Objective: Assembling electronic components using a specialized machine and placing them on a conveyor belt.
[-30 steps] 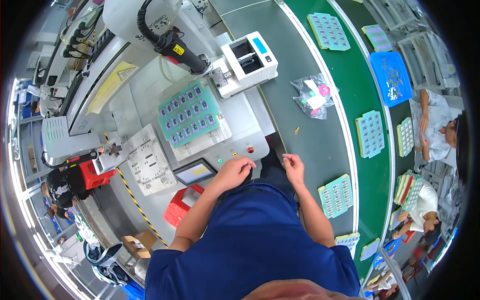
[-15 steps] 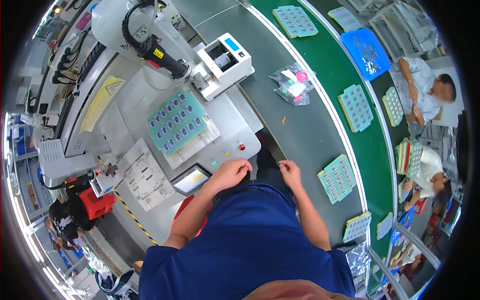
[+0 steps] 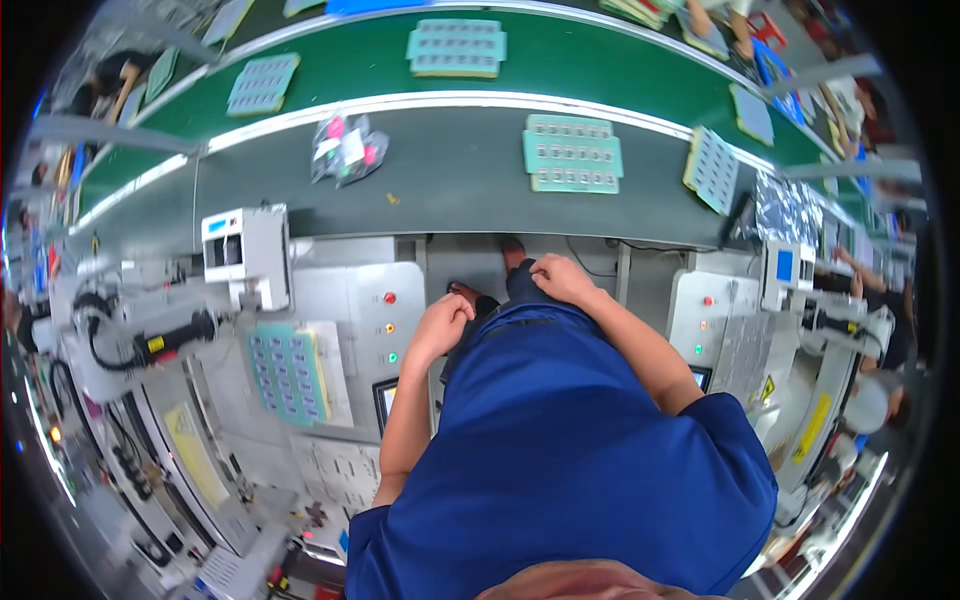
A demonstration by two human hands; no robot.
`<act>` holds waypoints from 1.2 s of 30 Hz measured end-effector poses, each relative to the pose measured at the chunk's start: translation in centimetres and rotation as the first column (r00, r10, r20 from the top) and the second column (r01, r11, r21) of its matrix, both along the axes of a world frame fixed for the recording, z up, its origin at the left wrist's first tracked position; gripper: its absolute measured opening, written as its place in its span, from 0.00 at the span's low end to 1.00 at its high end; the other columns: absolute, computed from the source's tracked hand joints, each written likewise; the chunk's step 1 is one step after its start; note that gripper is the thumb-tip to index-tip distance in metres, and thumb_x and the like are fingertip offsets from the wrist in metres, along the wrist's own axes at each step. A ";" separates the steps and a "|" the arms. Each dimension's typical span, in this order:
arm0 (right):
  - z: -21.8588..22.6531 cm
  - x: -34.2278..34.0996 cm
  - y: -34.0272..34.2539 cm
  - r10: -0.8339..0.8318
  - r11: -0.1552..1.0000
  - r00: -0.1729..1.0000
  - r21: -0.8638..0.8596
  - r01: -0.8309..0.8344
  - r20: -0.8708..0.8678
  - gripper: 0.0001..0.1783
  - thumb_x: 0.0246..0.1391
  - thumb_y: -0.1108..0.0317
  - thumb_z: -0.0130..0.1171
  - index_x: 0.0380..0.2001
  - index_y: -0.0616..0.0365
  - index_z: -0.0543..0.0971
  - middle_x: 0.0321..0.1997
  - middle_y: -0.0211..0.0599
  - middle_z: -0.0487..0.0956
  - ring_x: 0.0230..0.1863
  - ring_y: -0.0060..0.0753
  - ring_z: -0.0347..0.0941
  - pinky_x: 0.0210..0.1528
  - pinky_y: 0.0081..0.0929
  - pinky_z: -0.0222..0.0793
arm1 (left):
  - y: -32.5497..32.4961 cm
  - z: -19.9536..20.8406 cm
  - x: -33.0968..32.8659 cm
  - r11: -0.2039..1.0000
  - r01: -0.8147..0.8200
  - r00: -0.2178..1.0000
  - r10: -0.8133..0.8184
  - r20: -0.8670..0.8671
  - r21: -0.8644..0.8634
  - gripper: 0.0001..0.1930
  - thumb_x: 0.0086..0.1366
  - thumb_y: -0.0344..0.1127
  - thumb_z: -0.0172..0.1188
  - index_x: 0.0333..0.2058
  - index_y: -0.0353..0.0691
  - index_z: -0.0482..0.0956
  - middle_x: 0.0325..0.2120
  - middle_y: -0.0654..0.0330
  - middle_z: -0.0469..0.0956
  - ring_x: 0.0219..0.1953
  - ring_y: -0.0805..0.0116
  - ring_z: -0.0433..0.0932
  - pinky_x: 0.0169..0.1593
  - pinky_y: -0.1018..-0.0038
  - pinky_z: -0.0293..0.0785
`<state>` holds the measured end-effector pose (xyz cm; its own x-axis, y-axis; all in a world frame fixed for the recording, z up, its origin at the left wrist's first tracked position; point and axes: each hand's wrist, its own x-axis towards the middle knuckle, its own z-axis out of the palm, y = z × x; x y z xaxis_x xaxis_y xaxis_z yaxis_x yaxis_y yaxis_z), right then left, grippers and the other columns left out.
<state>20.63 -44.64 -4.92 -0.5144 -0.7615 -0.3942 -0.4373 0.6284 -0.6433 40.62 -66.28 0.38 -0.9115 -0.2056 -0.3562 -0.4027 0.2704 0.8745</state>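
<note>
Both of my hands are in front of my waist, apart from each other, with no tool or part visible in them. My left hand (image 3: 443, 325) is loosely curled beside the control panel (image 3: 392, 305) with red, yellow and green buttons. Close to my dark trouser leg, my right hand (image 3: 562, 277) has its fingers bent inward. Beyond the hands, a light-green tray (image 3: 573, 153) with rows of small parts lies on the dark bench (image 3: 450, 190). A similar green tray (image 3: 290, 372) sits on the machine at left.
A green conveyor (image 3: 350, 65) runs across the far side, carrying more trays (image 3: 457, 47). On the bench lie a clear plastic bag (image 3: 347, 150), a small yellow piece (image 3: 393, 199) and a tilted tray (image 3: 712, 170). A second machine (image 3: 700, 315) stands at right. Co-workers sit beyond the conveyor.
My body and view have turned right, from the machine toward the bench and conveyor. The machine now lies at left. Both hands stay low at my waist, fingers curled.
</note>
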 end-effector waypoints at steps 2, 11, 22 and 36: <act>0.1 -0.2 2.2 -0.065 0.998 0.998 0.023 0.066 -0.017 0.12 0.52 0.63 0.56 0.36 0.57 0.81 0.38 0.45 0.79 0.41 0.48 0.77 0.46 0.40 0.73 | 1.0 -0.1 -2.0 0.997 0.074 0.997 -0.074 -0.018 -0.022 0.07 0.59 0.27 0.48 0.29 0.35 0.76 0.28 0.54 0.74 0.32 0.60 0.75 0.38 0.69 0.70; -2.2 -2.1 11.9 -0.301 0.950 0.953 0.095 0.297 0.032 0.16 0.52 0.61 0.52 0.38 0.57 0.82 0.42 0.47 0.79 0.48 0.49 0.75 0.54 0.41 0.69 | 5.0 -2.2 -11.0 0.896 0.434 0.895 -0.415 0.165 -0.097 0.08 0.57 0.27 0.47 0.27 0.36 0.76 0.30 0.51 0.76 0.37 0.53 0.77 0.43 0.66 0.71; -1.8 -5.2 23.3 -0.645 0.759 0.758 -0.028 0.650 0.097 0.13 0.52 0.60 0.52 0.37 0.52 0.82 0.40 0.41 0.80 0.43 0.47 0.76 0.46 0.44 0.72 | 20.5 -1.3 -26.7 0.673 0.732 0.681 -0.726 0.096 -0.106 0.08 0.56 0.23 0.44 0.24 0.35 0.74 0.25 0.53 0.74 0.31 0.59 0.75 0.38 0.69 0.70; -2.3 0.0 26.1 -0.923 0.302 0.327 -0.145 0.942 0.201 0.12 0.53 0.62 0.56 0.35 0.57 0.82 0.37 0.46 0.81 0.41 0.50 0.77 0.44 0.40 0.72 | 25.5 -4.1 -33.9 0.572 0.820 0.555 -0.800 0.231 0.012 0.14 0.64 0.36 0.51 0.44 0.37 0.79 0.34 0.55 0.82 0.37 0.63 0.80 0.44 0.70 0.74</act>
